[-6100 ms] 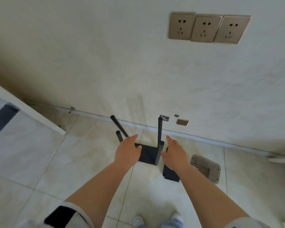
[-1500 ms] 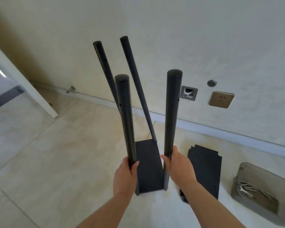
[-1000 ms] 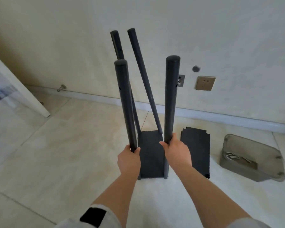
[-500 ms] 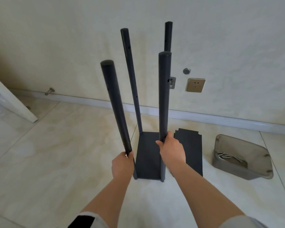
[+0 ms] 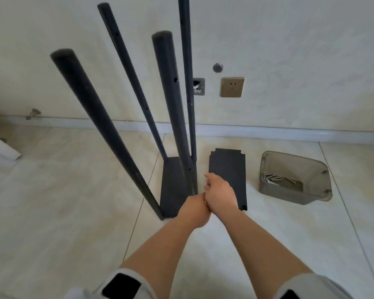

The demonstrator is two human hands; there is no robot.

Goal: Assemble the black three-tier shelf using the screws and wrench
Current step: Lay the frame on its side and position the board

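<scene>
The black shelf frame stands on the tiled floor: four black poles rise from its bottom panel (image 5: 172, 186). The near-left pole (image 5: 99, 130) leans toward me and no hand is on it. My left hand (image 5: 193, 210) sits at the foot of the near-right pole (image 5: 171, 100), with its fingers hidden behind my right hand. My right hand (image 5: 219, 193) hovers just right of that pole, fingers loosely curled, holding nothing, above the loose black shelf panel (image 5: 227, 167) lying flat on the floor. Screws and a wrench (image 5: 272, 176) lie in a grey tray (image 5: 294, 157).
The wall and its baseboard run close behind the frame, with a socket (image 5: 232, 87) and a small metal plate (image 5: 198, 86) low on it. A white door edge (image 5: 0, 149) juts in at the left. A door stop (image 5: 34, 113) sits on the baseboard.
My left hand has let go of the near-left pole and moved right to the foot of the near-right pole. My right hand has come off that pole. The view has dropped closer.
</scene>
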